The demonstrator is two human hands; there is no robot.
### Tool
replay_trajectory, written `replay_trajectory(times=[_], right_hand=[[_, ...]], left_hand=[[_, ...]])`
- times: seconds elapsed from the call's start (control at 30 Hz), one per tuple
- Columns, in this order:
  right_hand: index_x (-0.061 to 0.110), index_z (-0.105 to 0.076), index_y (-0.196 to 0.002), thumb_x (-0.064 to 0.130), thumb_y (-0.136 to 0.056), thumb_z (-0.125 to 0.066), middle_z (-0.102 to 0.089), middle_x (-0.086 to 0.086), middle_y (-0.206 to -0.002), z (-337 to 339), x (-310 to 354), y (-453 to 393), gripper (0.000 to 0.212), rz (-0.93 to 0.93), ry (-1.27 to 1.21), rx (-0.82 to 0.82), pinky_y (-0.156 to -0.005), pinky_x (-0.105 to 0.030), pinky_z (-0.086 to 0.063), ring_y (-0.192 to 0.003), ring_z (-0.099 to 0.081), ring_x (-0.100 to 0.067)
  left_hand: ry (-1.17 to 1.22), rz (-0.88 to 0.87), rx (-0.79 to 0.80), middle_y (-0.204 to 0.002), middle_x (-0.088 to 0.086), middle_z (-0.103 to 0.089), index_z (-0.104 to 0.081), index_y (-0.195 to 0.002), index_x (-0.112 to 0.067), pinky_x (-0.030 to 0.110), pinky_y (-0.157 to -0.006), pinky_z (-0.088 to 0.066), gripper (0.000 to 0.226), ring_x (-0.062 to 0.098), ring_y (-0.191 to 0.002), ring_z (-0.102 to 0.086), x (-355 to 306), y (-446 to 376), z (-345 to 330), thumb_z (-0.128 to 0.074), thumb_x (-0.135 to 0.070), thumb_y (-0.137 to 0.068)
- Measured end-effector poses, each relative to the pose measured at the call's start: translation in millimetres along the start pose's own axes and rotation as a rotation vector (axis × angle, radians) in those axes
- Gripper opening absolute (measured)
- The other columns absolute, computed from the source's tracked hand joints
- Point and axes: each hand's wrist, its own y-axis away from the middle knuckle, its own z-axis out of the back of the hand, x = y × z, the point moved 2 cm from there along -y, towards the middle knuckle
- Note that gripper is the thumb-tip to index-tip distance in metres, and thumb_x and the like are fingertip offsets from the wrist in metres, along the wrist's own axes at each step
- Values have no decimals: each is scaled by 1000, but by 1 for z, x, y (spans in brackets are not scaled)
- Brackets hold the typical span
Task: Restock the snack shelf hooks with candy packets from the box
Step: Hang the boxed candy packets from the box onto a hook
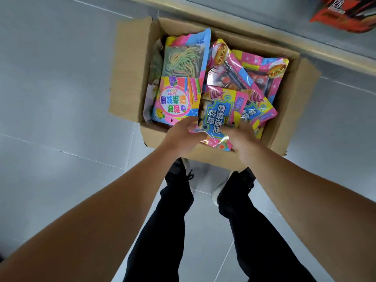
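Observation:
An open cardboard box [130, 78] stands on the floor, filled with several bright candy packets. A blue-labelled packet [220, 112] lies at the near edge of the box. My left hand [183, 137] grips its left side and my right hand [241, 139] grips its right side. To the left in the box stands a tall packet of rainbow candy strings [183, 74]. Pink packets with hot-dog pictures [262, 72] lie at the back right.
Grey tiled floor [50, 98] surrounds the box. A shelf base [264, 35] runs along the top behind the box, with an orange-red product pack [345, 15] at the top right. My legs and black shoes [179, 176] are just below the box.

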Motion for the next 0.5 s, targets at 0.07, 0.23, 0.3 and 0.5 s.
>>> replay_trajectory(times=[0.07,0.23,0.3,0.5], right_hand=[[17,-67,-85,20,-82,-67,-69,-9,-87,6,5,5,5,32,-16,-25,-65,-32,-47,-74,-60,-24],[5,-65,-103,16,-90,-55,-61,-11,-86,54,37,25,20,219,213,-115,-71,-50,-57,-78,-64,-38],[6,-64,-106,11,-90,-52,-65,-14,-90,77,47,33,21,344,329,-141,-71,-46,-53,-82,-63,-39],[6,-67,-103,8,-90,-52,-64,-16,-87,131,72,71,20,540,576,-90,-65,-35,-39,-82,-58,-34]], left_hand=[[17,2,17,-133,-8,-58,-49,-140,-28,28,-85,-51,74,14,-114,-60,-3,4,-1,-77,-37,-72],[-110,-56,-36,-135,-9,-53,-41,-145,-25,12,-66,-44,65,6,-88,-60,-21,19,-7,-68,-28,-86],[-155,-101,-50,-119,-10,-55,-38,-146,-26,9,-51,-42,67,1,-67,-54,-34,29,-13,-67,-24,-86],[-213,-369,-100,-132,-6,-53,-29,-149,-19,13,-85,-38,111,10,-115,-52,-94,60,-35,-91,-37,-58]])
